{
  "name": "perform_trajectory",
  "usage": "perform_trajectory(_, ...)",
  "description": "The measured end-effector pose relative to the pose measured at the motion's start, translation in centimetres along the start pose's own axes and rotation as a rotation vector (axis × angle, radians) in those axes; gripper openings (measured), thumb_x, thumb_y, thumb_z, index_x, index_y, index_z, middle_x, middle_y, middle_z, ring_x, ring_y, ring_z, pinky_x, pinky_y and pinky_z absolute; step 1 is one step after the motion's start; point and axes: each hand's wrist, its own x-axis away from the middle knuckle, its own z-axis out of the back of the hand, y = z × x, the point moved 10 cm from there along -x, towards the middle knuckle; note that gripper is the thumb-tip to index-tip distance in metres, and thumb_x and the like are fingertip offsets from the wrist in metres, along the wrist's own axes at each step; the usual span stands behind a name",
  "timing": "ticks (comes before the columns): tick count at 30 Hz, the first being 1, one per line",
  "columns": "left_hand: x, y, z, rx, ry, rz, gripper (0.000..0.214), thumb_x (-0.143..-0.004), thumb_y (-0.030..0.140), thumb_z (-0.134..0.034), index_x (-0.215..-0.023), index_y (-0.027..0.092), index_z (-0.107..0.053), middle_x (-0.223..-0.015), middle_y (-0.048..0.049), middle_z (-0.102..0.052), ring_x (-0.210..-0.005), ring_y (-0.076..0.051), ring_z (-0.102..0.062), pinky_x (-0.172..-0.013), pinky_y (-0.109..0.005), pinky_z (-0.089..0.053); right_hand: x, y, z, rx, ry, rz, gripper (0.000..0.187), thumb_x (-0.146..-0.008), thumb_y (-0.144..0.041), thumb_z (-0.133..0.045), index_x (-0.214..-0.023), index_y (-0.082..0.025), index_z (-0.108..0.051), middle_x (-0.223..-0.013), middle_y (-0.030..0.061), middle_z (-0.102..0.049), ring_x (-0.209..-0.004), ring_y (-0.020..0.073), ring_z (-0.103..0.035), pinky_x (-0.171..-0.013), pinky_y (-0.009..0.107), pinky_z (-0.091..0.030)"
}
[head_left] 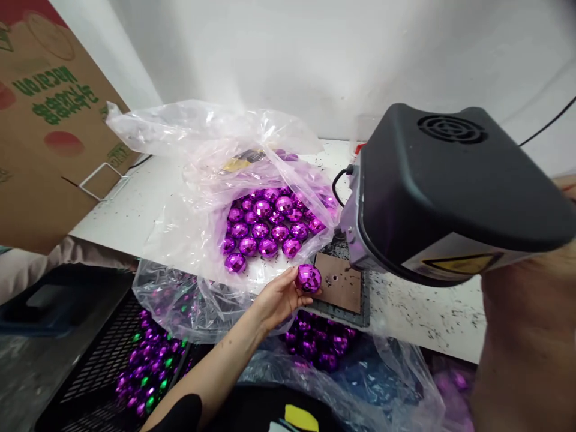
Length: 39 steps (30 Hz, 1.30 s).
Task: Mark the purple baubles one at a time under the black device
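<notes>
My left hand [281, 298] is closed around a shiny purple mirror ball [308, 278], gripping it between thumb and fingers. The ball is just left of a brown square plate [338, 282] that lies under a black machine head [454, 192]. Beyond the hand, several more purple mirror balls [262, 231] lie in the mouth of a clear plastic bag [198, 174] on the white table. My right arm [526, 342] rises at the right edge, close to the machine head. The fingers of my right hand are hidden behind the machine.
A printed cardboard box [54, 132] stands at the left. Below the table edge, a black crate [85, 366] holds small purple and green balls. Another plastic bag [382, 378] with purple balls hangs open before my lap. Dark flakes litter the white table [432, 312].
</notes>
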Motion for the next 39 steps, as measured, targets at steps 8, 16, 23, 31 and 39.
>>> perform_trajectory(8, -1.0, 2.8, -2.0, -0.415, 0.049, -0.285, 0.045, -0.080, 0.034, -0.084, -0.120, 0.020, -0.067, -0.118, -0.0060, -0.071, -0.114, -0.022, -0.064, -0.103, -0.034, -0.046, -0.3, -1.7, 0.0, -0.055, 0.011, -0.055, 0.028, -0.081, -0.037, -0.055, -0.072, -0.011, -0.053, -0.064, -0.0007, -0.047, -0.060, 0.0018, -0.038, -0.057, 0.019, -0.025)
perform_trajectory(16, -3.6, 2.6, -3.8, -0.830, 0.042, -0.468, 0.045, -0.087, 0.033, -0.073, -0.128, 0.020, -0.061, -0.130, -0.0103, -0.067, -0.121, -0.028, -0.062, -0.109, -0.046, -0.046, -0.5, -2.3, -0.2, -0.078, -0.022, -0.043, 0.028, -0.082, -0.040, -0.055, -0.071, -0.014, -0.050, -0.060, -0.0021, -0.046, -0.055, 0.0027, -0.038, -0.052, 0.019, -0.024)
perform_trajectory(23, -3.5, 2.4, -5.7, -1.244, 0.022, -0.700, 0.044, -0.089, 0.024, -0.070, -0.131, 0.022, -0.058, -0.132, -0.0102, -0.065, -0.126, -0.029, -0.058, -0.110, -0.049, -0.045, -0.2, -1.9, -0.1, -0.091, -0.012, -0.020, 0.028, -0.088, -0.037, -0.059, -0.075, -0.012, -0.056, -0.066, -0.0030, -0.052, -0.061, 0.0016, -0.043, -0.059, 0.017, -0.030)
perform_trajectory(31, -3.2, 0.9, -7.1, -1.451, -0.058, -0.725, 0.051, -0.090, 0.024, -0.067, -0.138, 0.021, -0.050, -0.137, -0.0126, -0.061, -0.130, -0.031, -0.054, -0.112, -0.051, -0.041, 0.1, -2.6, -0.1, -0.138, -0.014, 0.047, 0.025, -0.093, -0.033, -0.059, -0.078, -0.013, -0.052, -0.063, -0.0063, -0.044, -0.058, 0.0000, -0.036, -0.057, 0.015, -0.028)
perform_trajectory(39, -3.8, 1.7, -7.7, -1.375, -0.041, -0.589, 0.035, -0.093, 0.045, -0.063, -0.121, 0.023, -0.065, -0.122, -0.0112, -0.069, -0.121, -0.032, -0.059, -0.118, -0.056, -0.035, 0.5, -2.9, -0.2, -0.044, -0.017, 0.104, 0.024, -0.099, -0.031, -0.058, -0.084, -0.012, -0.056, -0.073, -0.0053, -0.053, -0.065, -0.0011, -0.043, -0.062, 0.014, -0.032)
